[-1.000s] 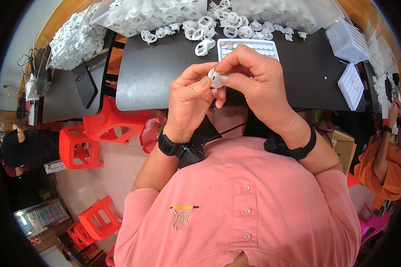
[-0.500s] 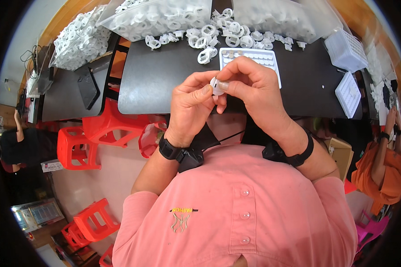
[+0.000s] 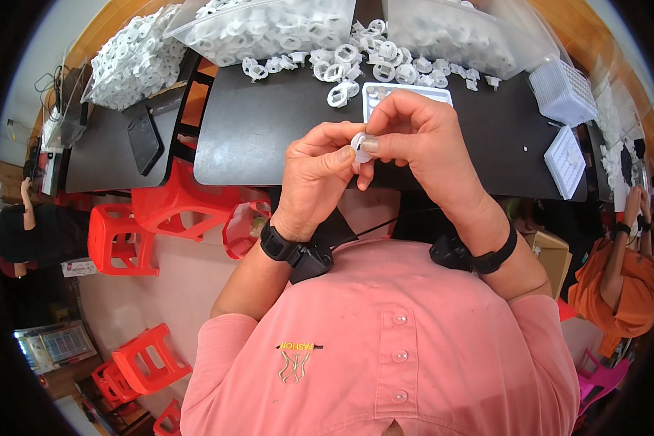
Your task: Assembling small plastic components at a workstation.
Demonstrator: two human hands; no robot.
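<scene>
Between my two hands, over the near edge of the dark table, is a small white plastic ring-shaped part (image 3: 358, 147). My left hand (image 3: 318, 163) is closed, gripping it between thumb and fingers. My right hand (image 3: 421, 134) is pinched against the part's right side, the thumb pressed on it; whether a smaller piece sits under those fingertips is hidden. Just behind my hands lies a white tray (image 3: 447, 96) with small round pieces in it, partly covered by my right hand. A loose pile of similar white parts (image 3: 338, 65) lies beyond.
Two clear bins (image 3: 269, 33) of white parts stand at the back, and a full bag (image 3: 134, 62) is at far left. Stacked white trays (image 3: 565, 87) and a single tray (image 3: 565, 161) sit at right. A black phone-like slab (image 3: 145, 144) lies left. Red stools (image 3: 123, 240) stand below; co-workers sit both sides.
My hands and the white part have shifted slightly right and down in the picture. The right thumb now lies further over the part's face. Both hands keep their grip.
</scene>
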